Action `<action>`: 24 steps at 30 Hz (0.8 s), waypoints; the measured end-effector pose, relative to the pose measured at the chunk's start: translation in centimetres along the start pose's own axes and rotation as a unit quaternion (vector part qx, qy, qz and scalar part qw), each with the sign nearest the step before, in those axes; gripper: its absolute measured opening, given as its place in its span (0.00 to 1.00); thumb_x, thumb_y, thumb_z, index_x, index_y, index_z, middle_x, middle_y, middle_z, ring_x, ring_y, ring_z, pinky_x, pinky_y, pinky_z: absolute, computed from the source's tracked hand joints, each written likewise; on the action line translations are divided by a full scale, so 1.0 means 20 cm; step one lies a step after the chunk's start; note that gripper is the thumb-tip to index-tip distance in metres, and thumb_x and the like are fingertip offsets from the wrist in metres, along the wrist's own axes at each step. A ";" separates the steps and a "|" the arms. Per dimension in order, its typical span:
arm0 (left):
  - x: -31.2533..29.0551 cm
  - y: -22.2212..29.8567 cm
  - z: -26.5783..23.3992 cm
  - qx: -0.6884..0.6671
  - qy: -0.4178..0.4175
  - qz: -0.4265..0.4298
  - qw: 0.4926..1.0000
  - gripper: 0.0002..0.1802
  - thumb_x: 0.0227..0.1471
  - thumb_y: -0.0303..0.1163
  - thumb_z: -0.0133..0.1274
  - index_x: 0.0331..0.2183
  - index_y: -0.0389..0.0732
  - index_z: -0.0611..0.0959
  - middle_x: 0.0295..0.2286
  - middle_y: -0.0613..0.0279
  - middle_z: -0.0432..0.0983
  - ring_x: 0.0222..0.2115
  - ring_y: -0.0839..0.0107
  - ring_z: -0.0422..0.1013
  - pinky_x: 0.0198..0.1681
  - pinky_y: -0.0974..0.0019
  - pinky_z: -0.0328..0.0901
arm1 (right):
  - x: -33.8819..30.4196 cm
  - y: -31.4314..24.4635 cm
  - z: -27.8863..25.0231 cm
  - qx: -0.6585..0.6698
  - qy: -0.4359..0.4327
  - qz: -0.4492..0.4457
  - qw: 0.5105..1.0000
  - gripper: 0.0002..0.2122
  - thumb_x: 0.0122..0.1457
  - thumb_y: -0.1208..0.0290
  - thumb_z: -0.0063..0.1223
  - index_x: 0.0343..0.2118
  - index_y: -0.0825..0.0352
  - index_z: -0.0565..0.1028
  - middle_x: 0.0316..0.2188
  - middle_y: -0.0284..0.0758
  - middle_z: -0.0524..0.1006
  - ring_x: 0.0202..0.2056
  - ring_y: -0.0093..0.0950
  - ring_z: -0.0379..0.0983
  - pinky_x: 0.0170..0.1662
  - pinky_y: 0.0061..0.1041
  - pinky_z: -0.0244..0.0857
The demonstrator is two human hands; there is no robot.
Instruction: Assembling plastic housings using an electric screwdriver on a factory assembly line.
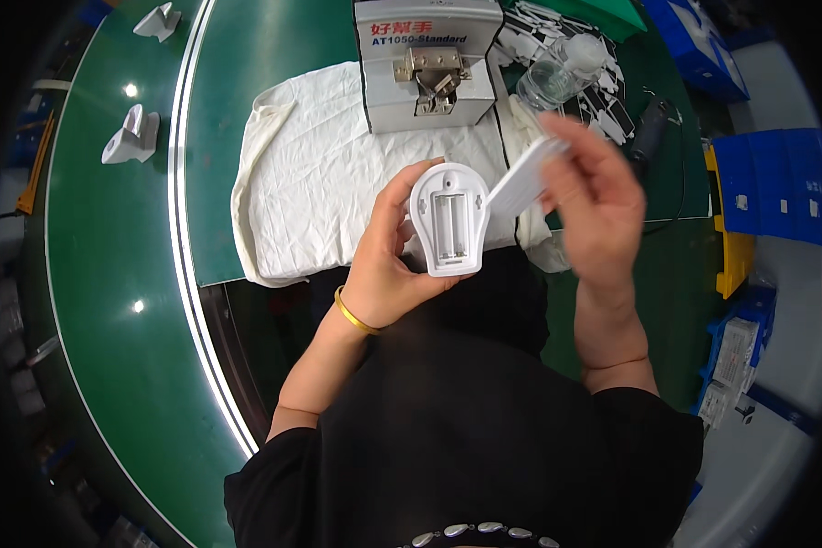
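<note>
My left hand (389,254) is closed round a white plastic housing (419,195), rounded at the top and narrower below. Its hollow side is turned up, showing a battery compartment (449,226) with metal contacts at the bottom and no batteries in it. At its right edge, a flat white plastic cover (526,178) is pinched at a tilt between the thumb and fingers of my right hand (595,194). This hand is slightly smeared by motion. The cover's lower corner is close to the housing; I cannot tell whether they touch.
A white cloth (310,173) covers the green bench under a grey box-shaped machine (384,87) with a metal mechanism. Clear jars (547,84), loose black-and-white strips (612,105) and a black power screwdriver (651,130) lie right. White parts (134,137) sit on the green belt (123,365). Blue bins (767,187) stand far right.
</note>
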State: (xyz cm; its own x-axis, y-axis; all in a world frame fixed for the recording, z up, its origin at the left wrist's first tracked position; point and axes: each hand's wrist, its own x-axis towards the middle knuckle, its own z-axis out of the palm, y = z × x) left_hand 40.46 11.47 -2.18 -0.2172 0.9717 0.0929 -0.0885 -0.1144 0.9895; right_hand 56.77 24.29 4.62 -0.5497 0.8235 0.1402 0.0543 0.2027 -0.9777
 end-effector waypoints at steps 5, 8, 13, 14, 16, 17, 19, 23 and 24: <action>0.01 0.03 0.00 0.018 -0.014 0.001 1.000 0.54 0.36 0.21 0.70 0.61 0.40 0.58 0.59 0.58 0.58 0.56 0.66 0.63 0.56 0.61 0.65 | -0.04 0.03 0.11 0.023 -0.108 0.037 0.993 0.17 0.57 0.84 0.56 0.50 0.71 0.72 0.34 0.32 0.78 0.33 0.15 0.72 0.36 0.13 0.65; 0.00 0.04 -0.01 0.047 -0.008 0.004 0.999 0.53 0.36 0.22 0.70 0.61 0.39 0.59 0.58 0.58 0.60 0.55 0.66 0.64 0.54 0.61 0.66 | -0.05 -0.01 0.12 0.011 -0.115 0.070 0.991 0.13 0.56 0.83 0.58 0.46 0.70 0.75 0.34 0.32 0.79 0.34 0.16 0.74 0.37 0.14 0.66; 0.01 0.07 0.01 0.044 -0.013 0.000 0.999 0.51 0.36 0.22 0.70 0.60 0.39 0.61 0.55 0.57 0.64 0.55 0.66 0.65 0.53 0.61 0.66 | -0.05 -0.02 0.07 -0.028 -0.152 0.083 0.984 0.14 0.56 0.82 0.59 0.46 0.70 0.76 0.38 0.32 0.78 0.38 0.18 0.73 0.40 0.15 0.66; 0.00 0.07 0.01 0.043 -0.011 0.000 0.999 0.51 0.36 0.22 0.70 0.60 0.39 0.61 0.55 0.57 0.64 0.55 0.66 0.65 0.53 0.61 0.66 | -0.03 0.00 0.04 -0.157 -0.173 -0.010 0.972 0.17 0.56 0.81 0.59 0.49 0.69 0.74 0.43 0.34 0.76 0.42 0.19 0.72 0.43 0.17 0.66; -0.01 0.06 0.02 -0.002 -0.008 -0.025 1.000 0.52 0.35 0.25 0.71 0.60 0.39 0.61 0.57 0.54 0.62 0.58 0.63 0.61 0.57 0.59 0.62 | -0.03 0.03 0.03 -0.283 -0.188 -0.104 0.935 0.20 0.57 0.79 0.58 0.53 0.68 0.72 0.48 0.35 0.74 0.46 0.21 0.70 0.47 0.20 0.65; 0.00 0.07 0.02 -0.001 -0.009 -0.024 1.000 0.52 0.35 0.25 0.71 0.60 0.39 0.61 0.57 0.54 0.62 0.58 0.63 0.61 0.57 0.59 0.62 | -0.04 0.04 0.06 -0.187 -0.167 -0.037 0.967 0.23 0.57 0.78 0.58 0.57 0.68 0.68 0.51 0.37 0.71 0.49 0.23 0.68 0.51 0.22 0.63; 0.02 0.08 0.00 0.137 -0.007 0.066 0.988 0.49 0.39 0.28 0.69 0.61 0.39 0.61 0.60 0.50 0.57 0.61 0.60 0.56 0.61 0.58 0.55 | -0.04 0.04 0.06 -0.087 -0.144 0.029 0.985 0.27 0.58 0.76 0.58 0.61 0.68 0.64 0.55 0.38 0.68 0.52 0.24 0.67 0.54 0.25 0.62; 0.01 0.08 0.03 -0.043 0.018 0.015 0.999 0.36 0.53 0.23 0.56 0.61 0.34 0.60 0.61 0.47 0.54 0.62 0.59 0.54 0.62 0.59 0.51 | -0.06 0.04 0.08 0.211 -0.156 0.223 0.939 0.32 0.57 0.76 0.58 0.63 0.73 0.56 0.52 0.41 0.69 0.52 0.27 0.67 0.57 0.27 0.60; 0.01 0.11 0.03 -0.073 0.015 0.003 0.997 0.35 0.53 0.22 0.55 0.61 0.33 0.60 0.61 0.48 0.55 0.61 0.60 0.55 0.62 0.59 0.51 | -0.07 0.05 0.08 0.213 -0.142 0.200 0.946 0.33 0.56 0.76 0.58 0.63 0.74 0.56 0.51 0.41 0.70 0.52 0.27 0.67 0.57 0.26 0.60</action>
State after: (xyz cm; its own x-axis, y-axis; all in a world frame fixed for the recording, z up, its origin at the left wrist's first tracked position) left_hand 40.81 11.62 0.07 -0.2473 0.9644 0.0939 -0.2278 -0.1520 0.9618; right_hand 56.18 22.45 3.22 -0.7613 0.6017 -0.2418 -0.0030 -0.3762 -0.9265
